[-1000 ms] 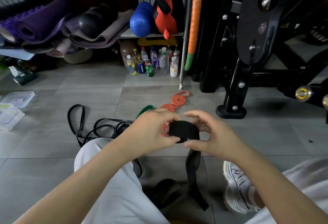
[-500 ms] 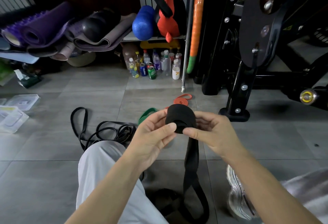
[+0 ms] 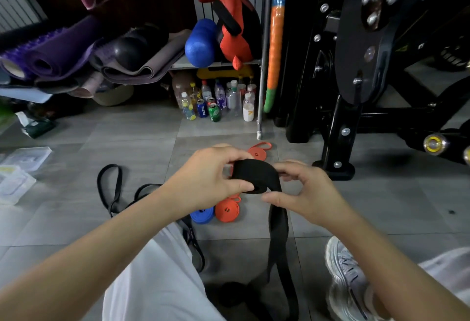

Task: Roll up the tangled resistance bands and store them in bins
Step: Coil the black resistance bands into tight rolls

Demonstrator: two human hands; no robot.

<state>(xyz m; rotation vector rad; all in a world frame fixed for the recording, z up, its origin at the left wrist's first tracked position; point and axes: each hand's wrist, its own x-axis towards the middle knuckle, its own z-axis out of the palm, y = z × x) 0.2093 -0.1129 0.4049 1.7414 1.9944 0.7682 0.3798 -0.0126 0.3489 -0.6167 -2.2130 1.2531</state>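
A wide black resistance band (image 3: 256, 175) is partly wound into a roll held above the floor, its loose tail (image 3: 278, 239) hanging down between my legs. My left hand (image 3: 206, 180) grips the roll from the left with thumb and fingers. My right hand (image 3: 305, 190) pinches it from the right. On the floor below lie a rolled blue band (image 3: 202, 215), a rolled orange band (image 3: 227, 210) and another orange band (image 3: 258, 152). A thin black band (image 3: 114, 193) lies tangled at the left.
Clear plastic bins (image 3: 17, 170) sit on the floor at the far left. Bottles and cans (image 3: 216, 104) stand under a shelf. Rolled mats (image 3: 63, 53) are piled at the back left. A black machine frame (image 3: 338, 129) stands at the right. My shoe (image 3: 348, 277) is at the lower right.
The roll tipped from end-on back to lying sideways between my hands and sank slightly. The rolled blue and orange bands on the floor came into view below my left hand.
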